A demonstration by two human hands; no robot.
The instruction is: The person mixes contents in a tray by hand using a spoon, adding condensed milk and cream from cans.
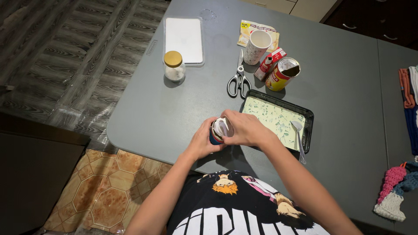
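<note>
Hands — left, right — clasp 1 can; tray, scissors nearby.

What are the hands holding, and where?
A small can: the left hand grips its side, the right hand covers its top.

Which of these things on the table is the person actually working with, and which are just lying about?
In use:
left hand and right hand, both on a small can
black tray of pale mixture, close beside them
white spoon in the tray

Lying about:
scissors
glass jar
open tin
paper cup
white lidded container
</note>
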